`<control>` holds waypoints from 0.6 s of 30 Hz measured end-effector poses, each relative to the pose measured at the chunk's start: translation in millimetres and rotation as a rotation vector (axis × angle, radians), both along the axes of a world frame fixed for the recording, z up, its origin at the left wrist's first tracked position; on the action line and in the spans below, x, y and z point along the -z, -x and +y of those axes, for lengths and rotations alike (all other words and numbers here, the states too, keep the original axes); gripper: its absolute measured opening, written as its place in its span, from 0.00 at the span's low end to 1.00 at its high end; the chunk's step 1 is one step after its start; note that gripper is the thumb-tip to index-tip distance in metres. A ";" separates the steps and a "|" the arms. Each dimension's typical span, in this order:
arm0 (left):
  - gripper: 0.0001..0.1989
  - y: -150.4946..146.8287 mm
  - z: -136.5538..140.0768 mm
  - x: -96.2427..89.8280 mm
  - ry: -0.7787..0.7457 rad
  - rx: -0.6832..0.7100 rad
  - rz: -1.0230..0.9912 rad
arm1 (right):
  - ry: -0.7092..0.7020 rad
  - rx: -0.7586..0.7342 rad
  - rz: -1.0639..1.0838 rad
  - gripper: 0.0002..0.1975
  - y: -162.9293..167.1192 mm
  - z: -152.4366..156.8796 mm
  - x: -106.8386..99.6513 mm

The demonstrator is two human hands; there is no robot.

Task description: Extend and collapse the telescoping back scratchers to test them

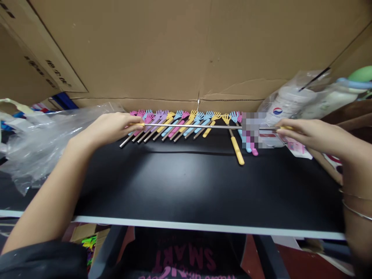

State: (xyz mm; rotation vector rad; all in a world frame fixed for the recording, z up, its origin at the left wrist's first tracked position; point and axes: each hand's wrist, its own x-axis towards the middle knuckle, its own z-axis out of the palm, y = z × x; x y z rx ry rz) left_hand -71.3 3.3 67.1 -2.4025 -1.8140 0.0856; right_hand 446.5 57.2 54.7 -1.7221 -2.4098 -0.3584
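Note:
A telescopic back scratcher (186, 126) stretches level across my view, its metal rod pulled out long. My left hand (113, 127) is closed around its yellow end on the left. On the right, my right hand (305, 131) pinches the other yellow end. Behind the rod, a row of back scratchers (167, 121) in pink, purple, yellow and blue lies along the back of the black table (174, 182), claws toward the cardboard. To the right of that row lies a yellow back scratcher (237, 151). Beside it are blue and pink handles, partly covered by a blurred patch.
A cardboard wall (162, 50) closes off the back. Clear plastic bags (55, 135) lie at the left. A white cup (290, 101) in plastic stands at the back right, near a bottle with a green top (360, 74). Below the table's white edge, a carton (83, 233) holds colourful pieces.

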 end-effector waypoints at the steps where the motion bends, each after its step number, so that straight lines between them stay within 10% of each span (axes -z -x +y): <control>1: 0.22 -0.2 1.5 2.5 -0.052 0.009 0.006 | 0.042 -0.020 -0.017 0.09 5.8 0.8 1.1; 18: 0.20 -86.2 -17.0 54.6 -0.430 0.527 -0.143 | -0.333 -0.522 -0.015 0.17 122.3 -49.9 43.4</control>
